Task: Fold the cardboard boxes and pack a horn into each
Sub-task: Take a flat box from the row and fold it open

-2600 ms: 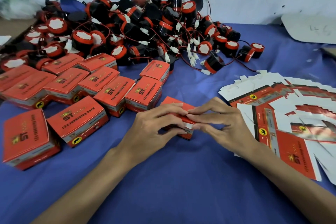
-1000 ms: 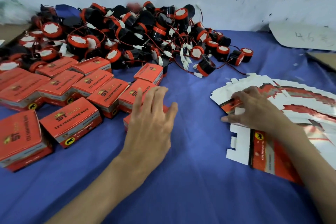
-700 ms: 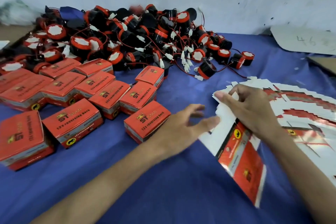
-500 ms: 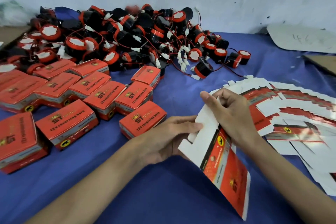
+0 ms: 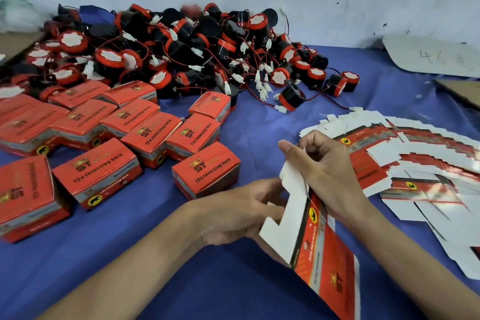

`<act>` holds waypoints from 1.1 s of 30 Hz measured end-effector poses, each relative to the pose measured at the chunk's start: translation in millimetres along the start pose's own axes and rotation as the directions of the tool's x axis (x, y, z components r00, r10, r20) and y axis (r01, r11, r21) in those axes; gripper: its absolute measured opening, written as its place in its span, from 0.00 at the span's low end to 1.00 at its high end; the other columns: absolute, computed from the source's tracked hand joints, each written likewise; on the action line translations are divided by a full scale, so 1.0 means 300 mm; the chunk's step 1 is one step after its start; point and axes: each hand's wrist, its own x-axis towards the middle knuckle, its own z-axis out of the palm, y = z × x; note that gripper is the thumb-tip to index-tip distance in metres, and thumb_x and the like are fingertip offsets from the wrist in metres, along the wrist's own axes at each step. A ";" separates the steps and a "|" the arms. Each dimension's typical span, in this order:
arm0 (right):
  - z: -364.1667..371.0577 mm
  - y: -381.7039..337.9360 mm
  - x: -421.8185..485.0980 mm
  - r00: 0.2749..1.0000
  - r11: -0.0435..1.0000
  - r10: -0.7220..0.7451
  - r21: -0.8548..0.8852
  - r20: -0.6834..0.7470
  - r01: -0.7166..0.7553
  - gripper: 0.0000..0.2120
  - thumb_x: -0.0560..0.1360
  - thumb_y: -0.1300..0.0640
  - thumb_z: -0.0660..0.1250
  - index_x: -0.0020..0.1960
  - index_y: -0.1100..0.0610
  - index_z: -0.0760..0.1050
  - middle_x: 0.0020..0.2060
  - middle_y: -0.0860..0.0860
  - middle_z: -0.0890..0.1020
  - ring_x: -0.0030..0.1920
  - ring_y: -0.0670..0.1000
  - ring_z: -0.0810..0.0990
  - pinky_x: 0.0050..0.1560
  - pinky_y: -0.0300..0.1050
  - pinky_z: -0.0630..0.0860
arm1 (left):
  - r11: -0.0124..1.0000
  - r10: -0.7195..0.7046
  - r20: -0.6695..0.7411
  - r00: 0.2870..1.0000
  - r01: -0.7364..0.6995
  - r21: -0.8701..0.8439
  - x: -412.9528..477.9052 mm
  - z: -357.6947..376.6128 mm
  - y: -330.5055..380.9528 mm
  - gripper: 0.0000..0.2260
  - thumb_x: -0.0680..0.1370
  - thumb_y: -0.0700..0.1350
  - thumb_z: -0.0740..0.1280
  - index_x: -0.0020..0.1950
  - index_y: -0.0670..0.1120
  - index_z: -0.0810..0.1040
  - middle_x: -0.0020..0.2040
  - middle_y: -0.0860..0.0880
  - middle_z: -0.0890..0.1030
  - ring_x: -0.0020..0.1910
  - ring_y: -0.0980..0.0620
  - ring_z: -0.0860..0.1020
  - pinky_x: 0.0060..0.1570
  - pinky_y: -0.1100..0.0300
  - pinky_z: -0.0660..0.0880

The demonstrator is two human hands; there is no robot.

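Since the finished box went down among the red folded cardboard boxes (image 5: pixel 207 174), I see one flat red-and-white cardboard box blank (image 5: pixel 324 254) taken off the fanned spread of flat printed blanks (image 5: pixel 415 163) and held tilted just left of that spread, above the blue cloth (image 5: pixel 259 125). The left hand (image 5: pixel 241 215) curls under its white flaps; the right hand (image 5: pixel 330 176) pinches its top edge, thumb raised. The heap of black-and-red round horns (image 5: pixel 194 41) lies beyond the spread, far left, untouched.
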 end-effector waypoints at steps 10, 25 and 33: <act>-0.014 -0.039 -0.014 0.884 0.982 -0.175 0.010 0.433 0.190 0.18 0.72 0.39 0.64 0.42 0.54 0.80 0.58 0.49 0.76 0.60 0.47 0.76 0.55 0.36 0.72 | 0.991 0.097 -0.319 0.943 -0.062 0.116 -0.014 -0.046 0.041 0.25 0.64 0.34 0.59 0.56 0.52 0.80 0.47 0.42 0.79 0.44 0.46 0.76 0.43 0.55 0.70; 0.023 -0.045 -0.045 0.976 0.944 -0.216 0.256 0.009 0.207 0.14 0.71 0.51 0.69 0.54 0.56 0.77 0.61 0.44 0.79 0.57 0.46 0.80 0.47 0.34 0.76 | 0.737 0.676 -0.585 0.448 -0.433 0.519 -0.006 0.054 0.008 0.28 0.67 0.68 0.66 0.63 0.59 0.66 0.63 0.56 0.70 0.62 0.58 0.73 0.55 0.64 0.73; 0.071 -0.021 -0.067 0.990 0.837 -0.116 0.529 -0.077 0.140 0.08 0.70 0.53 0.68 0.49 0.49 0.75 0.45 0.45 0.82 0.44 0.44 0.81 0.41 0.36 0.76 | 0.629 0.776 -0.598 0.199 -0.293 0.720 0.022 0.051 -0.009 0.11 0.72 0.56 0.66 0.52 0.58 0.69 0.61 0.49 0.65 0.63 0.57 0.69 0.57 0.65 0.71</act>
